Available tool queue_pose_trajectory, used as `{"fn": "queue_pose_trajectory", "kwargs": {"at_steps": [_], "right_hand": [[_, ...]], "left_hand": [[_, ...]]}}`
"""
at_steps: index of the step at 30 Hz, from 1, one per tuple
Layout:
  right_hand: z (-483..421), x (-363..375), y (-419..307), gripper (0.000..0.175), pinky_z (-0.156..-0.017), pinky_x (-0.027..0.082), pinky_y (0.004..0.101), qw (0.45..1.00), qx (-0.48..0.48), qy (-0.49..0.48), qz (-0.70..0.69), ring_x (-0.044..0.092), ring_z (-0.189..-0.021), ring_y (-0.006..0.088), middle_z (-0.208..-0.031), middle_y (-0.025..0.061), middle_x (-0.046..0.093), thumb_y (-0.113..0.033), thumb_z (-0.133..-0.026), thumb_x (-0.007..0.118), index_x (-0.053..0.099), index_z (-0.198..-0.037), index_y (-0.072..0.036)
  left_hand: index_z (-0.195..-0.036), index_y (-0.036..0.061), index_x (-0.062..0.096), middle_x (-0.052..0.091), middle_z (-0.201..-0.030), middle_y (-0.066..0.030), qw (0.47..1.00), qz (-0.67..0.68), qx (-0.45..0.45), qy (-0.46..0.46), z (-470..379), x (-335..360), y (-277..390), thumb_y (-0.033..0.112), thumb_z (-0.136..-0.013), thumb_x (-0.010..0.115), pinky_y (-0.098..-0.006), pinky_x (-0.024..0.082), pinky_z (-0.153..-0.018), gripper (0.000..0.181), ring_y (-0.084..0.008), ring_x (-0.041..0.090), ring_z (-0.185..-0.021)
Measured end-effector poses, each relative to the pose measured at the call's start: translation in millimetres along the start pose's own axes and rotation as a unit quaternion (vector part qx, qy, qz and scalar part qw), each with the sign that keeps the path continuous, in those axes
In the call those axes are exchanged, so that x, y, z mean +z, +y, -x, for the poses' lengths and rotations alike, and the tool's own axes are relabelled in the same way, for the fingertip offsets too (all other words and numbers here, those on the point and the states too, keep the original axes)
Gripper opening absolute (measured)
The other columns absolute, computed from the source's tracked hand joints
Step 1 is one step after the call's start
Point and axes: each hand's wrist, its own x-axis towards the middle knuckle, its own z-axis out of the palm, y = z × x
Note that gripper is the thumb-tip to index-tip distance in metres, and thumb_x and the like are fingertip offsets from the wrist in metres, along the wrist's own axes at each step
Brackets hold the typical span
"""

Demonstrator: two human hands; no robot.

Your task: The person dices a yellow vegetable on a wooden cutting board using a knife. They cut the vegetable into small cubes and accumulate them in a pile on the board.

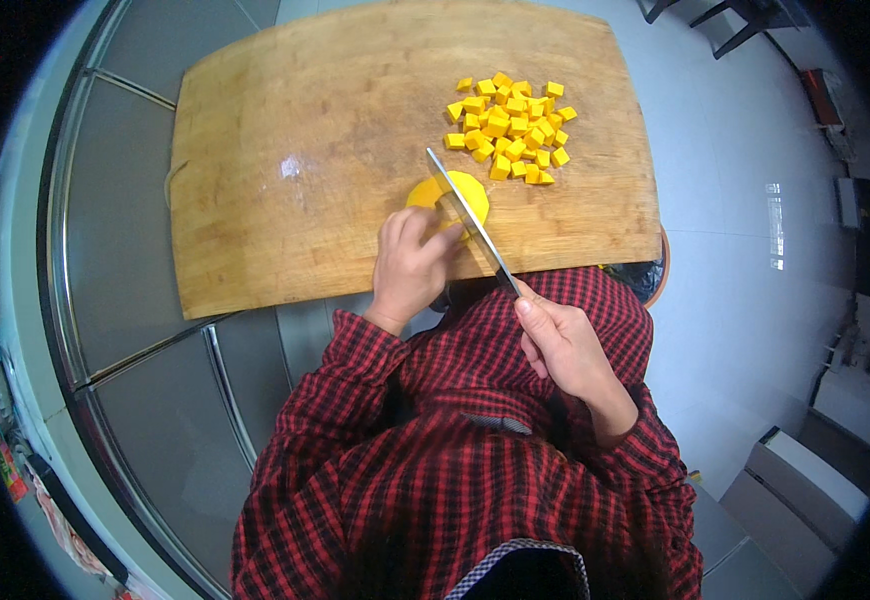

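Note:
A curved piece of peeled yellow-orange flesh, probably pumpkin (471,192), lies near the front edge of a wooden cutting board (292,97). My left hand (412,259) is at its near left side, fingers bent and slightly blurred; whether they press on it is hard to tell. My right hand (566,337) grips the dark handle of a kitchen knife (472,217), its blade pointing up and left across the yellow piece. Whether the edge has entered the flesh cannot be seen. Beyond the blade, a loose group of yellow cubes (517,124) is spread on the board's right half.
Grey cabinets (142,150) with metal trim stand along the left. A bin with a black liner (649,281) is partly under the board's right front corner. Dark furniture legs (739,37) rest on the pale tiled floor at the upper right. A grey-and-white box-like unit (795,487) is at lower right.

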Motion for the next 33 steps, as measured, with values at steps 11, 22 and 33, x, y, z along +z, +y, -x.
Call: {"fn": "queue_pose_trajectory", "kwargs": {"at_steps": [11,22,33], "right_hand": [[-0.9,-2.0,-24.4,0.047,-0.046,0.039,0.0232,0.999,0.022,-0.005,0.022,0.043,-0.048,0.0055,-0.056,-0.0042,0.041,-0.033,-0.107,0.041,0.045,-0.146,-0.006],[-11.6,-3.1,-26.6,0.043,-0.047,0.039,0.0254,0.998,0.047,-0.002,0.035,0.046,-0.049,0.0066,-0.056,-0.0009,0.047,-0.035,-0.106,0.043,0.064,-0.105,0.003],[-33.6,6.5,9.4,0.044,-0.043,0.04,0.0236,1.0,-0.005,0.018,-0.014,0.048,-0.047,0.0082,-0.058,0.0013,0.05,-0.041,-0.105,0.045,0.064,-0.1,-0.002]], "left_hand": [[-0.1,0.0117,0.069,0.057,-0.104,-0.0106,1.0,0.0,-0.007,-0.013,1.2,1.5,-3.6,0.008,-0.072,0.074,-0.0448,0.044,-0.09,0.029,-0.033,0.054,-0.105],[-0.101,0.0138,0.071,0.057,-0.104,-0.0098,1.0,-0.011,-0.01,-0.02,3.3,1.9,-3.1,0.007,-0.073,0.07,-0.0452,0.044,-0.092,0.028,-0.032,0.054,-0.106],[-0.097,0.0075,0.067,0.059,-0.108,-0.0114,0.999,-0.03,0.018,0.004,1.2,1.2,0.6,0.004,-0.072,0.071,-0.0451,0.043,-0.09,0.026,-0.034,0.054,-0.106]]}}
